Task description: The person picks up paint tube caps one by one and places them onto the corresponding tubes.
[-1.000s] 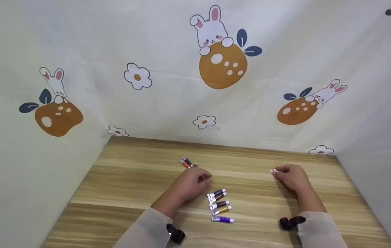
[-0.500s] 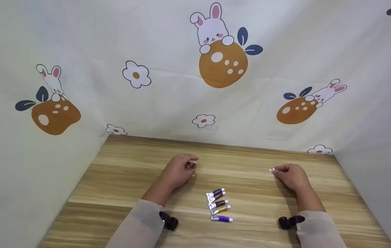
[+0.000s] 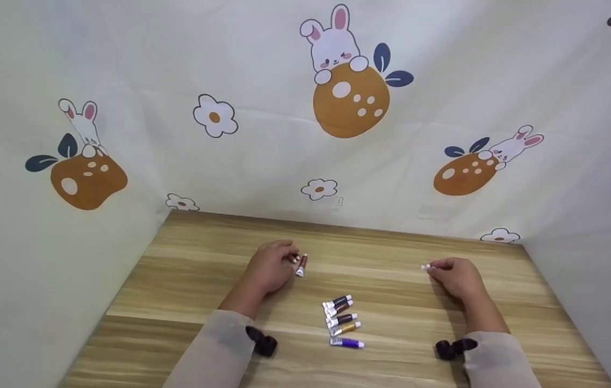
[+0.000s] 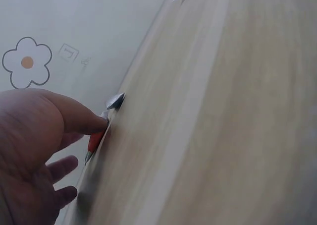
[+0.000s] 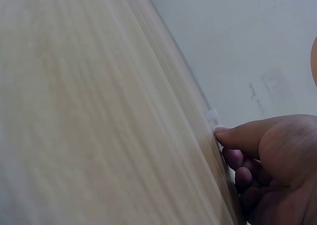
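Observation:
In the head view my left hand (image 3: 272,264) is low at the table's far left-centre, fingers bent down beside a reddish-brown paint tube (image 3: 301,265). The left wrist view shows the thumb on an orange-red paint tube (image 4: 96,140); the index finger is mostly hidden, and the hand appears to pinch this tube against the table. A silver tube end (image 4: 116,101) lies just beyond the thumb. On the far right, my right hand (image 3: 457,277) pinches a small white tube-like object (image 3: 426,267) between thumb and forefinger; the fingers cover most of it.
Several paint tubes with white caps lie in a loose column between the hands, among them a gold one (image 3: 346,327) and a purple one (image 3: 346,343). A printed cloth backdrop (image 3: 262,161) borders the wooden table (image 3: 391,312) behind and at both sides.
My left hand has moved left and away from me, over the far tubes, then slightly further left, uncovering the reddish-brown tube. The right hand has stayed in place with its small white object.

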Tool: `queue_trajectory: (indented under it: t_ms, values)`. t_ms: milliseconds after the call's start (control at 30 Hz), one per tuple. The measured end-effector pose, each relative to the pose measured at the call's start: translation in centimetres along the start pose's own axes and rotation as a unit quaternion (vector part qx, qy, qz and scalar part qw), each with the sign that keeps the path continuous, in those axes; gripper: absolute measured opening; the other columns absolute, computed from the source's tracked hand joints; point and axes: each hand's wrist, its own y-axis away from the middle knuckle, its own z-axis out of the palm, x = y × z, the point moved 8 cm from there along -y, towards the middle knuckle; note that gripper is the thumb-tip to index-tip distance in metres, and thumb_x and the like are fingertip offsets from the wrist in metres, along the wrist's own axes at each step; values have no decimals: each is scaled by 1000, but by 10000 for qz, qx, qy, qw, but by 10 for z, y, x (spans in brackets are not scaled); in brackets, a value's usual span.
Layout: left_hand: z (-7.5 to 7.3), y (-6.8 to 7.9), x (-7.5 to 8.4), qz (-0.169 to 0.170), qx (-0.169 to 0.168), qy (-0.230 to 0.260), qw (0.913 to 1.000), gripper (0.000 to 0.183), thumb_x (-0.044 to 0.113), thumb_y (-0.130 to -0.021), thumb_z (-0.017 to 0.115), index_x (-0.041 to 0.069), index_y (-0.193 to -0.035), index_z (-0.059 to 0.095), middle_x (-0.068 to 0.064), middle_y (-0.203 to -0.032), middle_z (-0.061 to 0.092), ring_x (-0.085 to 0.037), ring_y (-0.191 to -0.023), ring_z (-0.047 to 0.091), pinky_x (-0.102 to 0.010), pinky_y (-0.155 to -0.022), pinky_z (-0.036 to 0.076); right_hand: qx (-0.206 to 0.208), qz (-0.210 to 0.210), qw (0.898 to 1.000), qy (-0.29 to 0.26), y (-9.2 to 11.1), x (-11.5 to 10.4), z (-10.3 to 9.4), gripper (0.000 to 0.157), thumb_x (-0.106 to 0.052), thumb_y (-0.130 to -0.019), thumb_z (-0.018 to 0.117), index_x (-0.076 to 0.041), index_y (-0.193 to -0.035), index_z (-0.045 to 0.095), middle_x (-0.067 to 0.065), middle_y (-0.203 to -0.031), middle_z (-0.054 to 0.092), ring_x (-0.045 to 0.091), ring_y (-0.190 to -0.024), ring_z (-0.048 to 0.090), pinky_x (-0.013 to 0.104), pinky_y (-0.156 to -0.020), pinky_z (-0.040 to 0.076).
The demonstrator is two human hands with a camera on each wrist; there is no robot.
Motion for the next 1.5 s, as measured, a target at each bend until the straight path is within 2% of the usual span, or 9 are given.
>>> queue_trajectory:
  t_ms: [133,233,433,567,733,900,1100,1367,1500]
  values:
    - [1,1,-2,-5,-70,-97,9999,46,0,-87,69,16,-130,76,-5,-152,64,-37,-148,52,-56,-128,36,-8,11,10000,-5,0,1,0,35,-33,-102,73,-4,-122,79,23,-132,73,34,-116,67,43,-94,54]
    - [0,1,-5,-26,-5,-21,10000,43,0,-86,72,14,-127,77,-6,-145,67,-35,-143,57,-53,-125,41,-17,54,9999,-101,-1,3,0,34,-33,-102,73,-5,-121,79,22,-131,74,34,-116,67,37,-90,53]
    - [-3,0,-12,-226,275,290,9989,29,2,-89,77,14,-114,81,-3,-125,72,-25,-116,68,-44,-102,57,109,179,9992,-328,0,7,-4,33,-34,-100,76,-5,-116,81,19,-126,77,32,-114,67,30,-86,50]
    - [-4,1,-12,-225,341,144,9991,20,5,-90,81,15,-107,81,-2,-116,72,-21,-104,67,-39,-94,59,196,448,9970,-597,1,12,-8,36,-36,-99,76,-5,-118,81,18,-127,76,25,-107,65,25,-80,49]
    - [-7,3,-11,-200,372,22,9991,17,6,-91,82,16,-104,82,-2,-112,72,-21,-105,67,-42,-96,58,270,816,9917,-960,2,17,-12,38,-35,-99,76,-4,-121,79,17,-127,76,23,-106,63,24,-80,48]
    - [-8,5,-13,-401,304,206,9985,11,8,-88,84,15,-97,80,-2,-108,69,-20,-102,66,-43,-97,58,292,878,9892,-1137,2,19,-13,38,-34,-99,77,-3,-121,78,12,-117,78,20,-101,63,24,-78,49]
    - [-7,5,-15,-436,142,111,9989,8,11,-88,85,14,-91,79,-2,-107,66,-20,-98,63,-43,-93,56,289,843,9890,-1177,2,19,-14,40,-35,-98,77,-2,-121,78,7,-109,79,16,-94,62,24,-76,49]
    - [-9,9,-15,-406,25,-46,9992,3,14,-93,83,14,-95,81,-3,-108,67,-19,-99,63,-43,-94,58,430,869,9877,-1228,5,19,-18,41,-32,-99,75,0,-126,76,10,-117,79,20,-105,63,21,-79,48]
    - [-11,11,-16,-507,19,-79,9987,4,17,-97,80,13,-99,80,-5,-110,67,-20,-102,63,-44,-97,57,410,960,9853,-1353,6,19,-20,42,-30,-101,73,0,-130,74,10,-118,79,21,-110,64,21,-80,48]
